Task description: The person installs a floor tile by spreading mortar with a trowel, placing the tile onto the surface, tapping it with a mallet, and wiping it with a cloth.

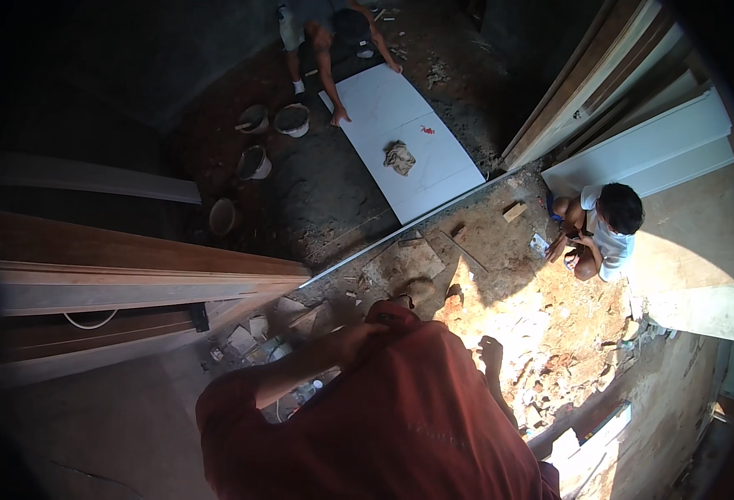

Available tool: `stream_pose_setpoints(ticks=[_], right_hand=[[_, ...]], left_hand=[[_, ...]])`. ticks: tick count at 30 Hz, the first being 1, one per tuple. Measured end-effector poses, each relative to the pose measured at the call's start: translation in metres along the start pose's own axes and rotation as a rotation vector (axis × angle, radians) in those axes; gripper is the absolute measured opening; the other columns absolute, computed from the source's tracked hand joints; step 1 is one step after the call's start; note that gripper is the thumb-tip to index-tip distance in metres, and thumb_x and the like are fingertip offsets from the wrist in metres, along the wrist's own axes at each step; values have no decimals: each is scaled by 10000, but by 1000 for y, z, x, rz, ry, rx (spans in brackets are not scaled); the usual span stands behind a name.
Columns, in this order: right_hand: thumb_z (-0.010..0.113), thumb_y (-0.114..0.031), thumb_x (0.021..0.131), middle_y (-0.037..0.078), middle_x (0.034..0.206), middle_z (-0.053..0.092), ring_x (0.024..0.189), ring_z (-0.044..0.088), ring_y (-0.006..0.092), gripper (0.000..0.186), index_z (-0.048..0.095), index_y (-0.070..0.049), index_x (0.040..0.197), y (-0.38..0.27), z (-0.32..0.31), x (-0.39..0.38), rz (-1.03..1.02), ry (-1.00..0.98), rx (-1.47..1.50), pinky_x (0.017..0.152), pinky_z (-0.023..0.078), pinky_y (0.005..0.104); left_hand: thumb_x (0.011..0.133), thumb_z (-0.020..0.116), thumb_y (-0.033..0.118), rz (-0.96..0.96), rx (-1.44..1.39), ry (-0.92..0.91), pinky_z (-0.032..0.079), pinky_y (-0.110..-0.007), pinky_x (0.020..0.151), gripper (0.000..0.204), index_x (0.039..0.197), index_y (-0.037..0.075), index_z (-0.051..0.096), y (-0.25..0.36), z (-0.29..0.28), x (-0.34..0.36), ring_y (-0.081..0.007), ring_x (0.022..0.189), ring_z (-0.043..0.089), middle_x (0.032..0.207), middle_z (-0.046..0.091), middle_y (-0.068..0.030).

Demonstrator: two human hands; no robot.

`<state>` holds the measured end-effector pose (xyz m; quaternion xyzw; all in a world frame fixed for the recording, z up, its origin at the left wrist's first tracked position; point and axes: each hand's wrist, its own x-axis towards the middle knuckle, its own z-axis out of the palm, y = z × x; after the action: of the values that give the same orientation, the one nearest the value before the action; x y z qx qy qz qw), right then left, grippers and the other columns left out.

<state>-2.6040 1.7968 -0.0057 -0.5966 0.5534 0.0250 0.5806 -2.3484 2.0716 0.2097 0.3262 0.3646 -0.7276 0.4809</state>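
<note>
My left hand [357, 343] is at the front of my red shirt [367, 417], its fingers closed on the cloth near the hem and partly hidden by it. Beside my right hip hangs my right hand [490, 353], dark against the sunlit ground, with fingers loosely apart and nothing seen in them. Ahead, large white tiles [383, 100] lie on dark mortar, with a crumpled rag [399, 158] and a small red item [428, 130] on top. A bending co-worker [325, 33] has both hands on the far tile's edges.
Several mortar buckets [292, 121] stand left of the tiles. A pale straight strip [383, 240] crosses the doorway. On the right squats another person [604, 229], near a wood block [514, 212]. Boards [583, 83] lean at the right; rubble [246, 337] lies to my left.
</note>
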Motion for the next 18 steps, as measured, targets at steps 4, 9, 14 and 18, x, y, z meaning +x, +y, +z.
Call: stream_pose_setpoints(ticks=[4,9,14,18], right_hand=[[509,-104,757,58,727,587,509,534,111,125,581,-48,842,-6,2,-1,0,9,-60,423,374,218],[480,-133,713,100,666,570,516,559,158,152,586,-26,687,-10,2,-5,2,66,-77,443,392,263],[509,-91,751,65,728,588,527,547,109,150,576,-23,866,-5,1,-3,3,9,-60,429,379,217],[514,-71,746,60,718,583,514,540,102,146,575,-19,869,-5,2,-2,3,16,-52,418,372,212]], left_hand=[[819,500,284,-3,-17,10,448,-350,773,260,952,73,577,-1,-6,4,-194,779,587,865,620,-75],[825,493,280,25,-3,4,448,-347,775,266,971,70,564,1,-6,5,-191,798,584,896,613,-79],[830,483,276,29,-10,-35,443,-347,787,270,991,70,550,1,-4,3,-188,831,577,939,599,-79],[835,470,266,64,-1,-60,440,-346,795,269,1001,69,547,2,-3,3,-192,829,575,935,599,-79]])
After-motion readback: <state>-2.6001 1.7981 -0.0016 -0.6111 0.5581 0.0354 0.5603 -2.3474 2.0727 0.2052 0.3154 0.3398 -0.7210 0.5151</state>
